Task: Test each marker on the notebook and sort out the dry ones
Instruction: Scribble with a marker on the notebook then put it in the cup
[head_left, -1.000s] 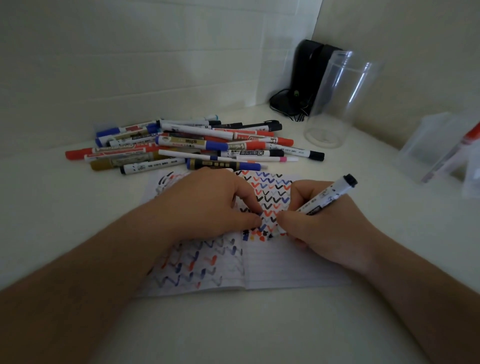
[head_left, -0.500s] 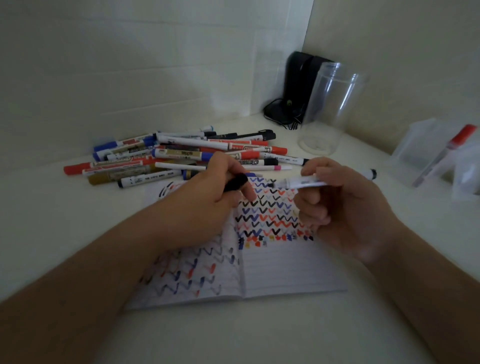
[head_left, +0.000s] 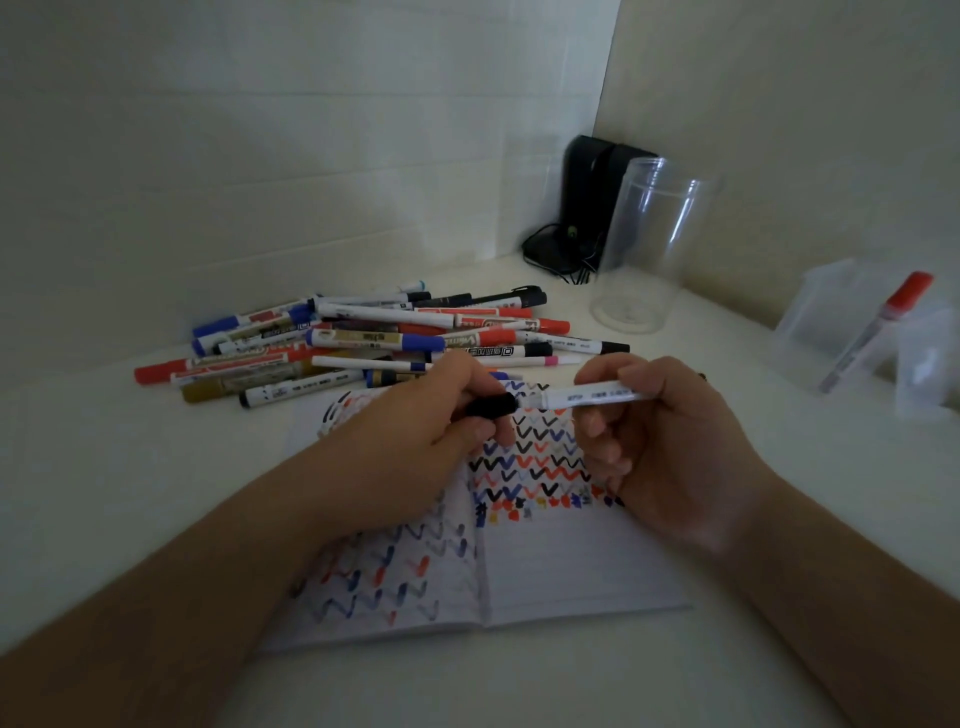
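Dim, even lighting with a grey-green cast. Soft shadows only. Wide-angle distortion bends the frame edges. Slight blur on the clear plastic containers (head_left: 862, 332) at right.

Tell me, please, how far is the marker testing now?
Many coloured test marks already fill the notebook. In hand: the left hand holds a black cap at the tip of the white marker gripped by the right hand. A big pile of markers remains.
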